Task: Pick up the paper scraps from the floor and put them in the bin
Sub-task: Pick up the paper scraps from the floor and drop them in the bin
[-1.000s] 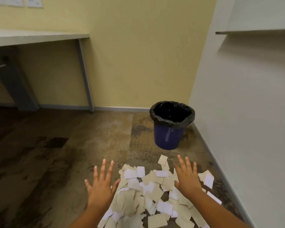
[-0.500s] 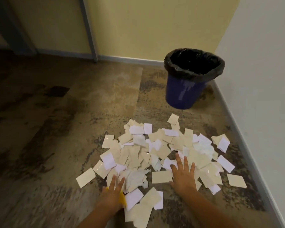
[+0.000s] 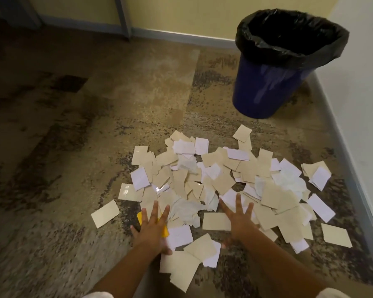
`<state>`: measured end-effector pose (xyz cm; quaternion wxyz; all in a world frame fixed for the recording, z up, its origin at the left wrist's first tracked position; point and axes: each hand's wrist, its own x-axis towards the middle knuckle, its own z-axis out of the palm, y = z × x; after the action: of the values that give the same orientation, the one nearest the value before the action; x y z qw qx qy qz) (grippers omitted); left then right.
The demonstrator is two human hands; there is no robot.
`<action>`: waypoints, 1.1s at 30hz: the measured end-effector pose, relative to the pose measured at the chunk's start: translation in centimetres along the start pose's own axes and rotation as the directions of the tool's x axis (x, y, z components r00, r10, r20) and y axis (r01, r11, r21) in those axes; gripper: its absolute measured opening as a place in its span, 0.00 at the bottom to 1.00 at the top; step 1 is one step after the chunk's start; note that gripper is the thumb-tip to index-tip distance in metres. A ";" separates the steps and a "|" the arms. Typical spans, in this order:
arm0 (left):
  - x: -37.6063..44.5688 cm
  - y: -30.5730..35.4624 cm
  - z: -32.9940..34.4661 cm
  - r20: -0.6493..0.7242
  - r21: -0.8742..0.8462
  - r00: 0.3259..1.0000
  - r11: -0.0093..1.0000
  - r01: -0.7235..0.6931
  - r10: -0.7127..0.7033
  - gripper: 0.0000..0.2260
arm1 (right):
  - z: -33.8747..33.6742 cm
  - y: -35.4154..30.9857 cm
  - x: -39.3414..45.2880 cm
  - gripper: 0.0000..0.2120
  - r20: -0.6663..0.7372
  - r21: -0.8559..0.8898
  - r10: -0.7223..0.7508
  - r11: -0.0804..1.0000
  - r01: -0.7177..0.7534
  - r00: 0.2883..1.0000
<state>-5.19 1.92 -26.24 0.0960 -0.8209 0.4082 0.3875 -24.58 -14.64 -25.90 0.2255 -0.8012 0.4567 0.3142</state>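
Note:
A wide heap of beige and white paper scraps [image 3: 220, 181] covers the brown floor in front of me. One yellow scrap [image 3: 165, 232] peeks out beneath my left hand [image 3: 152, 227], which is stretched flat with spread fingers over the heap's near left edge. My right hand [image 3: 238, 219] is also flat with fingers spread, over the near middle of the heap. Neither hand holds anything. The blue bin [image 3: 267, 82] with a black liner stands beyond the heap at the far right, near the white wall.
A white wall with a grey skirting [image 3: 351, 168] runs along the right. A yellow wall and a grey table leg [image 3: 123, 16] are at the back. Bare mottled floor [image 3: 63, 147] stretches to the left of the heap.
My view tipped down from the wall and desk to the floor and came nearer the heap. Both hands went from raised in the air to flat over the near scraps.

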 end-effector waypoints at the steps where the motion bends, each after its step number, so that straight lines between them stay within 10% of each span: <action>1: 0.4 0.2 -0.7 0.002 0.003 1.000 1.000 -0.007 0.007 0.56 | -0.2 0.1 0.1 0.51 0.017 0.035 -0.017 0.999 0.017 1.000; 33: 2.0 0.2 -2.9 0.000 0.047 0.997 0.996 -0.073 0.074 0.55 | -0.9 -1.2 -0.6 0.54 0.030 -0.154 0.030 0.988 -0.025 0.999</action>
<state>-2.94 -0.77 -25.71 0.1007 -0.8033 0.4473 0.3801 -23.53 -14.28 -24.72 0.1662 -0.8044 0.4386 0.3646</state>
